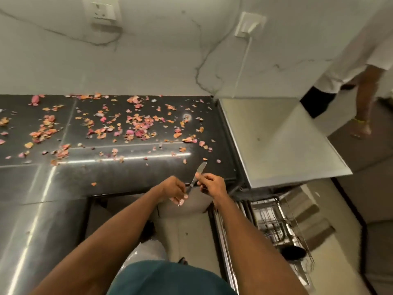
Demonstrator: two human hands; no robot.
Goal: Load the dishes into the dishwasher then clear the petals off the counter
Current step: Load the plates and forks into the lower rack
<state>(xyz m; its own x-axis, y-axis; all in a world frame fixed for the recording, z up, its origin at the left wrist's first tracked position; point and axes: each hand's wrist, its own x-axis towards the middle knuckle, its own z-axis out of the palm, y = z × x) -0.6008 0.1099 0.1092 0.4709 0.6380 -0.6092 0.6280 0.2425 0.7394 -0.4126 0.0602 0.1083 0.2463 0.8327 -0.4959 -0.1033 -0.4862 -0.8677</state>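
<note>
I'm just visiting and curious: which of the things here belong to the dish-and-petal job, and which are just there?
Part of the job:
knife, gripped by the right hand, left hand at its handle end
dishwasher rack, pulled out
petals scattered on the black counter

Just there:
wall sockets
white cable
a second person standing by

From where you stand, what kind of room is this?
Most likely a home kitchen: a dark polished counter strewn with petals, an open dishwasher with wire racks beside it, and a table knife in the right hand.
</note>
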